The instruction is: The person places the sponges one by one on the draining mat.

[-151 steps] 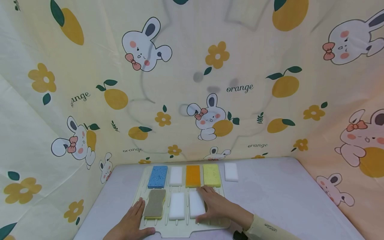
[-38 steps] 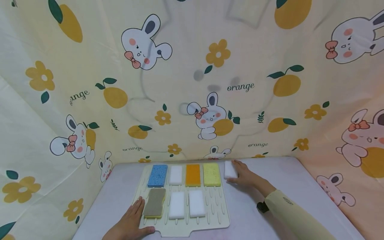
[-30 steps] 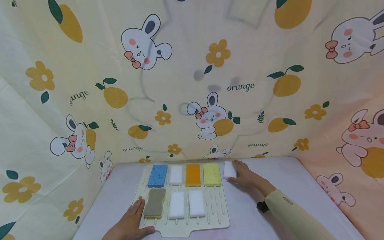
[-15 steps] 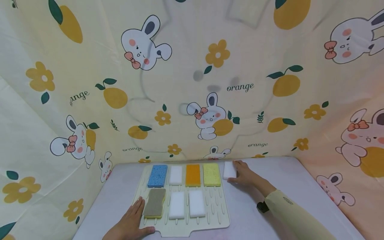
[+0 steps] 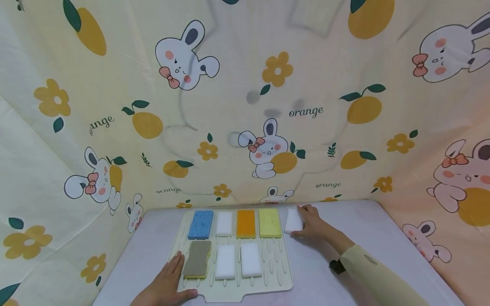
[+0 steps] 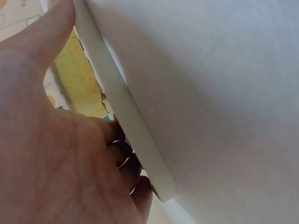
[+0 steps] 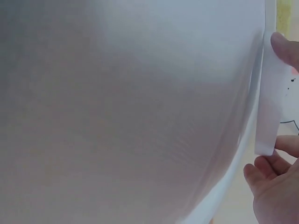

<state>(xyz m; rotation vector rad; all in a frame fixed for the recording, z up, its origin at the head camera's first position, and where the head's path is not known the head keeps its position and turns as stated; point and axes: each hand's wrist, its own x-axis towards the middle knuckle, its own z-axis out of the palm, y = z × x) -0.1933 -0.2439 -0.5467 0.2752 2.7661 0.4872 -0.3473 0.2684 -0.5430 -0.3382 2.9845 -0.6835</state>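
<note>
My right hand (image 5: pixel 314 225) pinches a white sponge block (image 5: pixel 292 221) between thumb and fingers, on the table just right of the tray's back corner. In the right wrist view, thumb and fingertips are at opposite ends of the white sponge (image 7: pixel 270 107). My left hand (image 5: pixel 164 280) rests at the near left corner of a cream ridged tray (image 5: pixel 226 294), fingers along its side and thumb at its front edge. Beside those fingers lies a grey-topped yellow sponge (image 5: pixel 197 259). In the left wrist view the tray's edge (image 6: pixel 126 107) runs past the fingers.
The tray's back row holds a blue sponge (image 5: pixel 200 225), a white block (image 5: pixel 224 224), an orange sponge (image 5: pixel 246 224) and a yellow sponge (image 5: pixel 269 223). Two white blocks (image 5: pixel 226 262) lie in its front row. A patterned curtain (image 5: pixel 245 106) rises behind the table.
My right hand has left the front-right white block on the tray and moved to the white block beyond the tray's right side. That block has shifted slightly. The left hand stays put.
</note>
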